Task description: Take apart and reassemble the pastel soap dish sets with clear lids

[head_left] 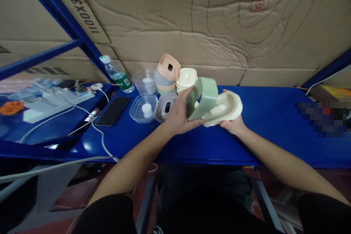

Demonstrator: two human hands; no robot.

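My left hand [177,114] is closed around a green plastic bowl-like piece [210,89], tilted with its opening to the left. A cream plastic tray-like piece [234,105] with a raised middle is held in my right hand [235,125], its fingers beneath and behind the rim. The two pieces are side by side above the table, and the green one overlaps the cream one in view; I cannot tell whether they touch. Just left of my hands stand a stack of cream pieces [188,76] and a grey piece [164,102] with a dark oval slot, partly hidden by my left hand.
Behind are a stack topped by a peach piece [166,65] and clear plastic containers [145,80]. A water bottle [120,76], a black phone [113,111] and white cables [102,137] lie to the left on the blue table [263,128]. Cardboard [153,18] walls the back.
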